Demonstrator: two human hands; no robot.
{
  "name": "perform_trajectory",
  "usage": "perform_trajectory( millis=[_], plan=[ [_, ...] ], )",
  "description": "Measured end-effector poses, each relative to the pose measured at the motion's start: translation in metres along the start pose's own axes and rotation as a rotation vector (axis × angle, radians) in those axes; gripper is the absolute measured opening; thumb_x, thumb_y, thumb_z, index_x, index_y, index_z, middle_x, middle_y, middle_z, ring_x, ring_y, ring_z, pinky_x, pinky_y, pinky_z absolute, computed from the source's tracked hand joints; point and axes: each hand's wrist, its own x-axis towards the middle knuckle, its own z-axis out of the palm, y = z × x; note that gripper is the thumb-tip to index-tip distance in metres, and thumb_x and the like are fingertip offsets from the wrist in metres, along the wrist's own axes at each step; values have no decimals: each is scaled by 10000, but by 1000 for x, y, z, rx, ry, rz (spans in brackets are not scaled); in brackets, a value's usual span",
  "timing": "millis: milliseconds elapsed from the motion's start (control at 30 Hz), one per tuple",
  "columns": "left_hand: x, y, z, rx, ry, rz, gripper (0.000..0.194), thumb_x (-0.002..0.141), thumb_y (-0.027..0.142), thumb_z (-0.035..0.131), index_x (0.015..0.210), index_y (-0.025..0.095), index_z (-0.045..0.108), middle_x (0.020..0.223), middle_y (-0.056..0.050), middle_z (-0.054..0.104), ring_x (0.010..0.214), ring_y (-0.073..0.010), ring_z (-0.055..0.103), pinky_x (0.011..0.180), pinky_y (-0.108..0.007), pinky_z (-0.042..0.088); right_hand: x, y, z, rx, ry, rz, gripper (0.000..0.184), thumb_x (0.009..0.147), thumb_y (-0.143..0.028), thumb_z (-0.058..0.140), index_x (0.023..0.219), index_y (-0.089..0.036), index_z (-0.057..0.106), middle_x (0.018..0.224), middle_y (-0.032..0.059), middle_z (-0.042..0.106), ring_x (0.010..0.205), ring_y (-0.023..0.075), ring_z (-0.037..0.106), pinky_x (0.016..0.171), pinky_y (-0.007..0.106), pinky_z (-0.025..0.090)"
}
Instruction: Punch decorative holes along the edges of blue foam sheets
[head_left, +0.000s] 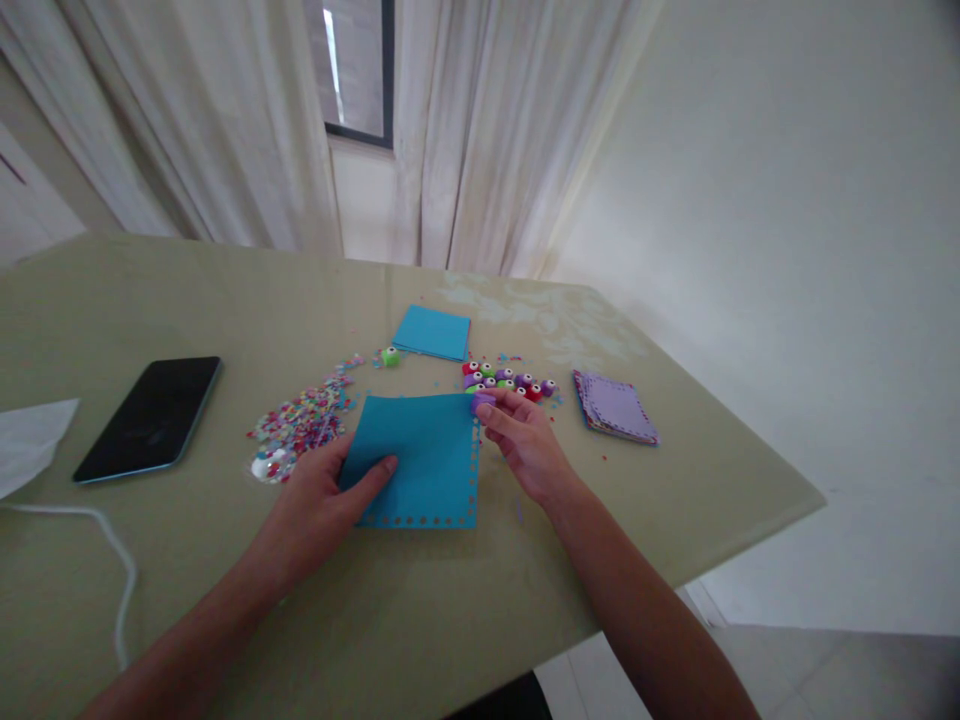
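My left hand (330,490) grips a square sheet of blue paper (424,455) by its left side, the thumb lying on top. Punched holes run along the sheet's near edge and up its right edge. At the far right corner, my right hand (525,440) pinches a small purple hole punch (481,401) against the paper. Just beyond that hand sits a cluster of small red, green and purple punches (506,380) with eye-like dots. A single green punch (390,356) stands apart to the left of them.
Blue paper sheets (433,332) lie at the back. On the right is a stack of hole-edged purple paper (616,406). Colourful paper confetti (304,425) is heaped left of the sheet. Farther left are a black-screened tablet (150,418), white paper (34,440) and a white cable (124,570).
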Motion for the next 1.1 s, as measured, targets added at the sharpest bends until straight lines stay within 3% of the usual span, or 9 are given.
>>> perform_trajectory(
  millis=[100,333,667,867,1100],
  plan=[
    [0,2,0,1,-54,11,436,825,581,757,1072,221,774,973,-69,828,817,-313,784,703,-428,658,0,1,0,-3,4,-3,396,633,-450,991,935,-260,819,923,9,769,760,140,612,605,246,399],
    [1,0,-2,25,-42,19,429,846,593,740,1060,224,784,987,-76,830,807,-311,779,698,-434,657,1,1,0,-22,-4,-12,408,635,-467,982,942,-261,808,921,11,765,759,154,610,615,267,393],
    [1,-2,-1,18,-44,24,433,843,579,745,1101,237,801,1000,-75,836,819,-316,784,714,-446,662,-1,0,-1,-33,-27,-78,339,664,-423,974,905,-255,804,891,-1,752,769,146,614,702,273,455],
    [3,-1,-1,76,-47,33,436,852,620,712,992,216,797,972,-95,828,827,-325,774,724,-460,653,-2,-2,0,-37,-31,-97,327,641,-386,979,871,-251,790,886,4,746,808,168,627,774,300,492],
    [2,-1,-1,12,-46,-4,448,846,605,738,1067,217,769,1064,-91,831,861,-319,782,752,-449,655,-1,0,0,-35,-28,-109,311,642,-374,976,875,-261,803,892,9,762,805,176,649,789,322,517]
  ],
)
